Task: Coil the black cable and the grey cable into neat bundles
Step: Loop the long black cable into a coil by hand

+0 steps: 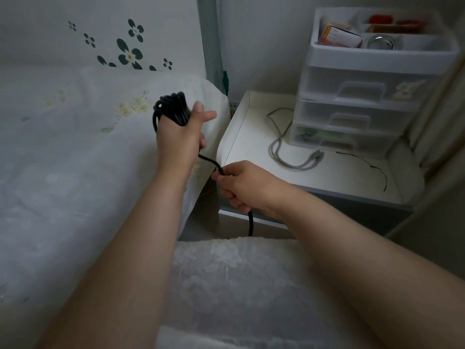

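Note:
The black cable point(173, 107) is wound in several loops around my left hand point(180, 137), which is raised over the bed's edge and holds the bundle with the thumb on top. A free strand runs from that hand down to my right hand point(241, 183), which grips it in a fist near the bedside table's front corner. The cable's tail hangs below my right hand. The grey cable point(279, 144) lies loose and uncoiled on the white bedside table point(251, 137), its plug end near the drawer unit.
A translucent plastic drawer unit point(364, 96) with a filled top tray stands at the back right of the table. A thin black wire point(372, 167) lies on the table's right side. The bed with a floral sheet point(75, 147) fills the left.

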A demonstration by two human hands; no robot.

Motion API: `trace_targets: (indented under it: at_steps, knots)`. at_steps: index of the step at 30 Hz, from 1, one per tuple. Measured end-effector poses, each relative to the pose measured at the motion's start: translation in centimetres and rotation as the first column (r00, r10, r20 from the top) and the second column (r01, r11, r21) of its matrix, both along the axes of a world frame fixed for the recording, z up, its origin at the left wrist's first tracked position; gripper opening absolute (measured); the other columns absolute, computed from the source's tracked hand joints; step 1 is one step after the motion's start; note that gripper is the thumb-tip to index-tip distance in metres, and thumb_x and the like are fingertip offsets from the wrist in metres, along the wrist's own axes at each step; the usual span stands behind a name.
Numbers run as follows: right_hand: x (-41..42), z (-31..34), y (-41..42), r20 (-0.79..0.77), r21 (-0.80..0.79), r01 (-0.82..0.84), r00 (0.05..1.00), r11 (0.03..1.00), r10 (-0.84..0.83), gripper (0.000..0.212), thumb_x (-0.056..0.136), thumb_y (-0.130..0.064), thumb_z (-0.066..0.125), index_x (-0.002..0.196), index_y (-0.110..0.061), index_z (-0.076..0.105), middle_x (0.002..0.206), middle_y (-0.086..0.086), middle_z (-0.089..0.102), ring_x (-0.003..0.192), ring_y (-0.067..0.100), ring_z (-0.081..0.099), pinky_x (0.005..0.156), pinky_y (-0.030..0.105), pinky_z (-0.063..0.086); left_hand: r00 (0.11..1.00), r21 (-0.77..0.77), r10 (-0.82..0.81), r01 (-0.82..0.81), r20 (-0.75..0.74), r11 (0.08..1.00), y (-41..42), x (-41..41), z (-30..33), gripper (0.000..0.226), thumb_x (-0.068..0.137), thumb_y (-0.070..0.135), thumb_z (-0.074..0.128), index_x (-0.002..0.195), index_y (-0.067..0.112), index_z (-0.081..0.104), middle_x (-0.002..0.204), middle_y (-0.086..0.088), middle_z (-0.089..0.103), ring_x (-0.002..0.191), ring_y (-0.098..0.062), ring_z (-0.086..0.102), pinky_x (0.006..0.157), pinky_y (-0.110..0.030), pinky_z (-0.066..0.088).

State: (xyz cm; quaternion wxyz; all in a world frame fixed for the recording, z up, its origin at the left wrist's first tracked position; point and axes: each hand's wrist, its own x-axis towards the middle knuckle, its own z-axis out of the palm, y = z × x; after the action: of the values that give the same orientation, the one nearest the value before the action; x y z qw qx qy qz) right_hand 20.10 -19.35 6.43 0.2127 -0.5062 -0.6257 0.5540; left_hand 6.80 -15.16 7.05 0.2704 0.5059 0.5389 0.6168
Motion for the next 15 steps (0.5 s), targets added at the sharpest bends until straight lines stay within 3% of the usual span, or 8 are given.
trace_targets:
  at_steps: [3,5,7,9,11,15]
  knots:
    - [0.6,0.5,0.1,0.246,0.257,-0.103,0.969,0.961,0.038,0.034,0.099,-0.024,0.044,0.104,0.004,0.062,0.069,0.007,0.052,0.056,0.016,0.045,0.05,0.024,0.037,0.954,-0.103,-0.019,-0.012,-0.3,0.995,0.8,0.0,-0.6,0.044,0.09,0.052,0.053,0.102,0.014,0.07,0.074,0.009,0.064,0.06,-0.005,0.06,0.063,-0.022,0.051]
    - [1.0,0.8,0.4,0.375,0.411,-0.154,0.927,0.899,-0.013,0.032,0.099,-0.027,0.043,0.103,-0.004,0.065,0.084,0.008,0.062,0.073,0.019,0.055,0.064,0.03,0.042,0.911,-0.21,-0.095,0.01,-0.4,0.978,1.1,0.1,-0.8,0.068,0.074,0.07,0.051,0.107,0.012,0.067,0.09,0.002,0.069,0.08,-0.02,0.067,0.073,-0.034,0.057]
    - [1.7,1.1,0.6,0.437,0.488,-0.163,0.896,0.857,-0.079,0.03,0.1,-0.03,0.04,0.103,-0.014,0.065,0.09,0.003,0.063,0.08,0.019,0.056,0.068,0.031,0.043,0.877,-0.276,-0.197,0.077,-0.439,0.958,1.3,0.5,-1.3,0.063,0.076,0.067,0.053,0.102,0.011,0.064,0.091,0.005,0.071,0.083,-0.018,0.067,0.071,-0.038,0.058]
    - [2.4,1.3,0.9,0.478,0.557,-0.185,0.869,0.81,-0.13,0.029,0.101,-0.032,0.037,0.099,-0.019,0.062,0.08,-0.01,0.057,0.076,0.014,0.051,0.06,0.028,0.039,0.852,-0.276,-0.268,0.153,-0.45,0.949,1.1,0.8,-1.4,0.034,0.091,0.047,0.056,0.087,0.013,0.059,0.069,0.01,0.067,0.066,-0.006,0.065,0.059,-0.021,0.053]
    - [3.2,1.4,1.5,0.497,0.624,-0.207,0.85,0.754,-0.177,0.028,0.1,-0.036,0.038,0.097,-0.022,0.062,0.07,-0.016,0.049,0.072,0.011,0.047,0.056,0.028,0.034,0.844,-0.291,-0.359,0.255,-0.399,0.922,0.6,0.9,-0.8,0.028,0.097,0.038,0.05,0.079,0.018,0.055,0.055,0.01,0.064,0.052,-0.002,0.062,0.051,-0.012,0.046]
    - [4.3,1.3,2.8,0.423,0.72,-0.206,0.887,0.663,-0.183,0.027,0.098,-0.037,0.043,0.096,-0.019,0.064,0.085,-0.008,0.06,0.075,0.012,0.05,0.064,0.028,0.034,0.831,-0.37,-0.525,0.437,-0.182,0.82,0.5,0.3,-0.6,0.039,0.098,0.045,0.044,0.091,0.012,0.064,0.068,0.003,0.073,0.066,-0.015,0.07,0.071,-0.033,0.055]
